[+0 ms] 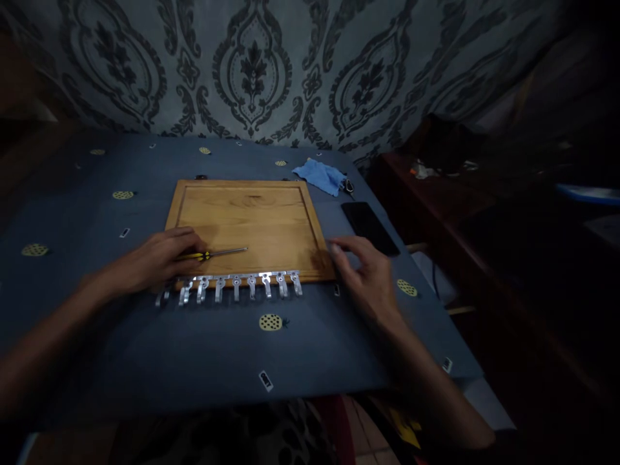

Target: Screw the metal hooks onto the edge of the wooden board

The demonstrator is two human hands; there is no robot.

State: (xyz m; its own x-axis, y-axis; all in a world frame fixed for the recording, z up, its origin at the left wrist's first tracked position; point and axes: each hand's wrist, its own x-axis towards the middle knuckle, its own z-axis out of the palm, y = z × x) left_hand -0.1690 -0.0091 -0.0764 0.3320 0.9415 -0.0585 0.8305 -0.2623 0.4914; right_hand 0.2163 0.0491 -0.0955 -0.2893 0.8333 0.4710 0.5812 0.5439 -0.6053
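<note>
A framed wooden board (247, 223) lies flat on the blue cloth. Along its near edge runs a metal strip of several hooks (236, 284), their curved ends reaching past the edge. At the board's left side, my left hand (167, 255) is closed around a screwdriver (206, 256) with a yellow and black handle; its shaft points right across the wood. My right hand (365, 274) is beside the board's near right corner. Its thumb and index fingertips are brought close together, and whatever may lie between them is too small to make out.
A black phone (371, 227) lies right of the board. Behind it are a crumpled light-blue cloth (320, 175) and a small dark metallic object (348, 186). The patterned wall (252, 71) stands at the back, and dark red furniture (436, 206) adjoins the right edge.
</note>
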